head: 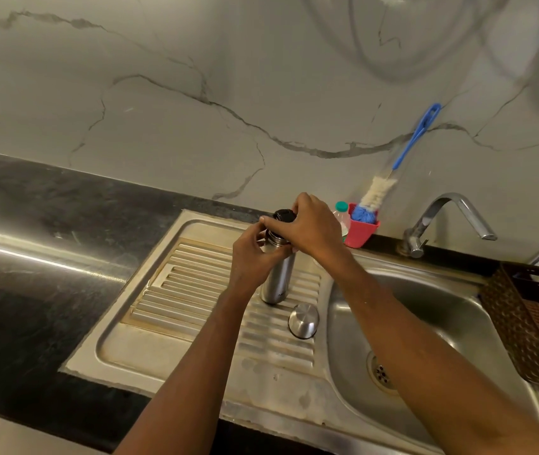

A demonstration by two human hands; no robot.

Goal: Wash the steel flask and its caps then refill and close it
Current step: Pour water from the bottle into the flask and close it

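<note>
Nearest, on the right: sink (425, 310), with drain (380, 372) at the bottom of the bowl. Along its right rim, a brown perforated basket (530, 320).

Left of the bowl: ribbed drainboard (189, 280), stained along the grooves. On its ribs, close to the bowl's edge: steel cap (304, 320), mouth down, touched by neither hand.

Just beyond that cap: flask (278, 280), upright, base on the drainboard, with the threaded neck showing.

Left hand (251, 254): wraps round the upper body of the flask, fingers curled, thumb near the neck.

Right hand (310, 224): comes in from above and the right and clasps the black cap (283, 215) at the flask's mouth, with the fingertips on its rim. Seated on the threads or just clear of them: cannot tell.

To the left of the drainboard: dark counter (31, 257), with a bright streak of reflected light across it.

Behind the right hand, at the back edge: red holder (361, 229), with a brush (402, 156) in it, bristles down, blue handle leaning against the wall. Beside the holder, mostly hidden: a small bottle (341, 208) with a green top.

Further right: tap (442, 218), with the spout bent over the bowl.

Farthest: pale marble wall (163, 93), with grey veins.
</note>
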